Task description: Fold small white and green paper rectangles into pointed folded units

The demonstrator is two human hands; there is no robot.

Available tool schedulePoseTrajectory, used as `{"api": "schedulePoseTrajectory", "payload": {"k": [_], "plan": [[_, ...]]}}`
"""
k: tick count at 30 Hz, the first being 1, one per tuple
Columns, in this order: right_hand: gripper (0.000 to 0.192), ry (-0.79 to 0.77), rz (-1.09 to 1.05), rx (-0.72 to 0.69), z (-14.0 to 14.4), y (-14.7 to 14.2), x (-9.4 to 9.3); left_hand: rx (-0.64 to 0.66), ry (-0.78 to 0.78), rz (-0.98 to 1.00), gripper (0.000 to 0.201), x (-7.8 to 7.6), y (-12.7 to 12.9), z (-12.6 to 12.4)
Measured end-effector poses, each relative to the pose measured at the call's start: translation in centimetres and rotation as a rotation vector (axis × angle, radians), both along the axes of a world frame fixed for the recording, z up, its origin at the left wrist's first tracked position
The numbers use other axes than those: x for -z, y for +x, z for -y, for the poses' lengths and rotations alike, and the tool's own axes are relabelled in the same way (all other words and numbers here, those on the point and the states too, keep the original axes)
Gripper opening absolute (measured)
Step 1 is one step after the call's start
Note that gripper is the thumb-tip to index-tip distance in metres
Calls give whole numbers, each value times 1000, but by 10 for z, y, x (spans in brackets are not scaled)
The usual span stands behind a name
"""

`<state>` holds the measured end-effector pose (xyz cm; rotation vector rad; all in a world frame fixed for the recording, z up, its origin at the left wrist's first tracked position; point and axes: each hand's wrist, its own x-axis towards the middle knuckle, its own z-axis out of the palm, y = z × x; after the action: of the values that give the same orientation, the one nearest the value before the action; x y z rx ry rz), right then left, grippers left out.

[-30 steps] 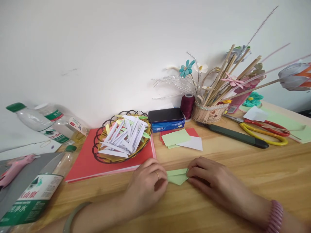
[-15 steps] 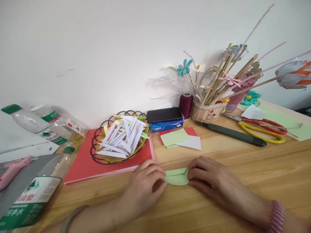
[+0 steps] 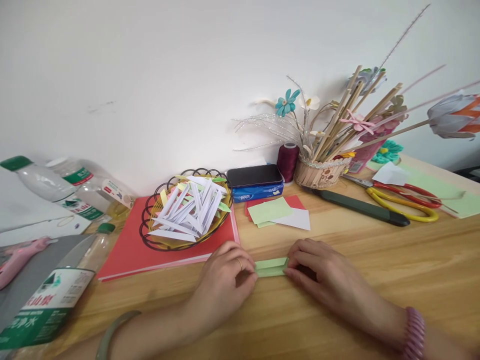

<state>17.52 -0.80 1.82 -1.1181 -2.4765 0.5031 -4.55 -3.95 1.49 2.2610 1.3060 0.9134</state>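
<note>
A small piece of light green paper [image 3: 270,270] lies on the wooden table, its long edges turned inward to make a narrow strip. My left hand [image 3: 227,277] pinches its left end between thumb and fingers. At the right end, my right hand [image 3: 322,272] grips the paper the same way. Just beyond the hands is a small stack of green, white and red paper pieces [image 3: 268,212]. Folded white, green and yellow paper strips [image 3: 191,207] fill a wire-rimmed basket [image 3: 144,232] to the left.
Red sheets [image 3: 120,255] lie beneath the basket. Plastic bottles [image 3: 56,295] and a pink glue gun [image 3: 22,257] are at left. Behind stand a phone [image 3: 255,175] on a blue pack, maroon thread [image 3: 288,162] and a stick-filled holder [image 3: 318,172]. Scissors [image 3: 416,212] and a dark-handled cutter [image 3: 360,206] lie right.
The near edge of the green paper has come up and over, so the piece is now narrower. Both hands keep their hold, and the right hand has shifted slightly left.
</note>
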Motion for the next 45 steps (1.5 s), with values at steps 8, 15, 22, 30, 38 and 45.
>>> {"api": "schedulePoseTrajectory", "payload": {"k": [8,15,22,30,38,45], "plan": [[18,119,117,-9,0,-4,0,-54,-36,-70,11,-1,4,0],[17,267,194,-47,-2,-6,7,-84,-50,-145,12,-1,7,-2],[21,384,261,-70,-1,-7,5,-134,-57,-237,13,1,10,-2],[19,420,332,-121,-1,-7,6,-132,-34,-260,12,2,10,-3],[24,519,294,-71,8,-9,-7,-128,14,-335,10,4,9,-4],[41,608,317,-304,27,-16,4,-133,37,-355,9,4,9,-3]]}}
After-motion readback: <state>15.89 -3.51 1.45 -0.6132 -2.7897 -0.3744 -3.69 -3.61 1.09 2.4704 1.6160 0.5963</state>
